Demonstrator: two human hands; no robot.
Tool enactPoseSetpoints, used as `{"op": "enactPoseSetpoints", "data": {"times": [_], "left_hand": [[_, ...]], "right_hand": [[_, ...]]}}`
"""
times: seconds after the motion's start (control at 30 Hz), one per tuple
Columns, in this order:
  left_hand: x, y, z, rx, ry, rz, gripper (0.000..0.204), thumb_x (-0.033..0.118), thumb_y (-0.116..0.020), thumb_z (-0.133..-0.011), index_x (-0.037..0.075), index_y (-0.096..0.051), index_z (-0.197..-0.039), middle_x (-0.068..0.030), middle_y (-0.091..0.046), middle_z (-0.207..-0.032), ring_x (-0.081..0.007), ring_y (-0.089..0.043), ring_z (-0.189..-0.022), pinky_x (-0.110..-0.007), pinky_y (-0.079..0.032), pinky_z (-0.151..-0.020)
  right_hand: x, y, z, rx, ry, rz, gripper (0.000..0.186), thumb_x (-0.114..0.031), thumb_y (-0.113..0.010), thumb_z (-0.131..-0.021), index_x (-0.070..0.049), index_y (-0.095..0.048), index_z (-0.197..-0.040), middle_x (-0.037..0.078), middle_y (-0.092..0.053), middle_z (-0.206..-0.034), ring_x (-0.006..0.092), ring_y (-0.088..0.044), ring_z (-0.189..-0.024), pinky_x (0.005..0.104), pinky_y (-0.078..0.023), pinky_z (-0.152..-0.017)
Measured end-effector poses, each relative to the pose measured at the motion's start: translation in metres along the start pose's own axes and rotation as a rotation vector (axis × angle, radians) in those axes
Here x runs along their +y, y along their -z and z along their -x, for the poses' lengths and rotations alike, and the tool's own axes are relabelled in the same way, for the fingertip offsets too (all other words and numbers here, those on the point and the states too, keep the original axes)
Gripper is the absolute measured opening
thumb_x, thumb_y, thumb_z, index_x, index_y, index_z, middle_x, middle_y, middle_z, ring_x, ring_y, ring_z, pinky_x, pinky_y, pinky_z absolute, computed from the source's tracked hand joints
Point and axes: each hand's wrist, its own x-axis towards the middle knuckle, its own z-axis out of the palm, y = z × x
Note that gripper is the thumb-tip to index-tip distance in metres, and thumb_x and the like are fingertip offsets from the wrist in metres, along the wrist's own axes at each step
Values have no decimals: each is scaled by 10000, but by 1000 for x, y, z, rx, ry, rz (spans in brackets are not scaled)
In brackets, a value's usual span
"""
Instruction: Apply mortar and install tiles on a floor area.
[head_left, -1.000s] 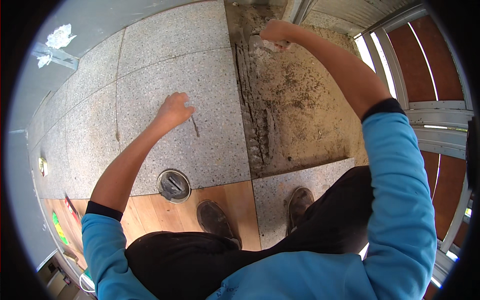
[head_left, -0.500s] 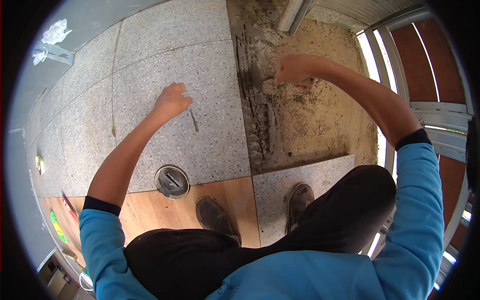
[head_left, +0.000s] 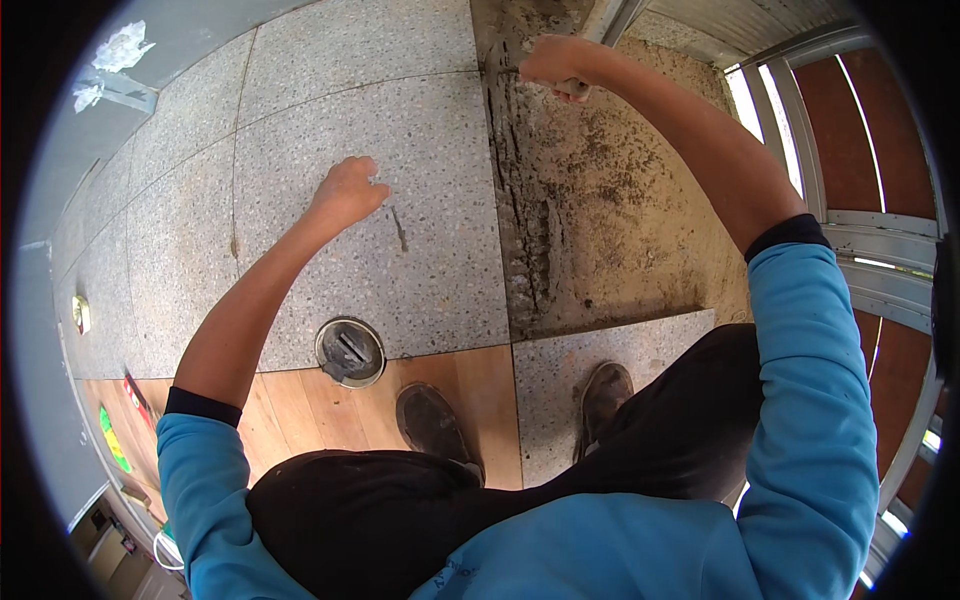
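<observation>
My right hand (head_left: 560,68) is wrapped round a trowel (head_left: 572,88), mostly hidden by the fingers, at the far end of a bare, rough mortar strip (head_left: 620,190) beside the edge of the speckled floor tiles. My left hand (head_left: 348,190) hovers over the speckled tiles (head_left: 290,160) with its fingers curled; I cannot make out whether anything is inside. A thin dark streak (head_left: 400,230) marks the tile below it. A round metal container (head_left: 350,352) with grey contents sits at the border between the speckled tiles and wood-look flooring.
My shoes stand on wood-look flooring (head_left: 300,405) and a speckled tile (head_left: 543,400). A grey wall (head_left: 60,170) runs along the left, with small coloured items (head_left: 115,440) near its foot. A metal frame (head_left: 610,22) is at the far end; a slatted red-brown panel (head_left: 830,135) lines the right.
My right hand came nearer over the mortar strip half a second ago, showing the trowel blade, and has moved back toward the far end. My left hand stays curled in much the same place.
</observation>
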Motion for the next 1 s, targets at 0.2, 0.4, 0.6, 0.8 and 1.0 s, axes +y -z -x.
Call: {"op": "enactPoseSetpoints", "data": {"times": [0.2,0.4,0.6,0.8,1.0], "left_hand": [[5,3,-3,-21,13,-9,501,307,-715,-837,-23,-646,-1208,-264,-616,-1259,-414,-593,-1181,-451,-482,-1005],[6,-1,-5,-15,-7,-26,517,321,-709,-838,-17,-643,-1223,-264,-622,-1250,-411,-594,-1187,-450,-484,-1003],[2,-3,-6,-20,-12,-21,518,316,-719,-830,-17,-646,-1220,-265,-621,-1256,-415,-592,-1187,-451,-485,-1001],[5,-1,-7,-4,-33,-34,490,315,-725,-825,-20,-654,-1175,-266,-632,-1215,-414,-602,-1156,-458,-489,-981],[12,3,-8,3,-58,-34,482,315,-724,-824,-16,-656,-1169,-263,-637,-1206,-406,-605,-1154,-454,-490,-977]], "right_hand": [[1,-4,2,-4,8,-37,270,-177,-520,-864,59,-628,-788,213,-646,-761,309,-619,-608,438,-498,-526],[0,-8,-6,-29,-12,-57,265,-206,-538,-868,42,-583,-785,184,-600,-712,282,-552,-530,413,-467,-481],[3,-20,-15,-34,13,5,300,-192,-525,-867,50,-529,-690,174,-523,-601,267,-477,-465,453,-407,-415],[-4,-37,25,-149,-18,-31,322,-186,-515,-892,59,-522,-683,175,-533,-580,254,-499,-436,420,-386,-363],[14,-66,71,-402,148,289,351,-164,-459,-913,87,-565,-692,181,-618,-631,241,-611,-489,383,-475,-370]]}}
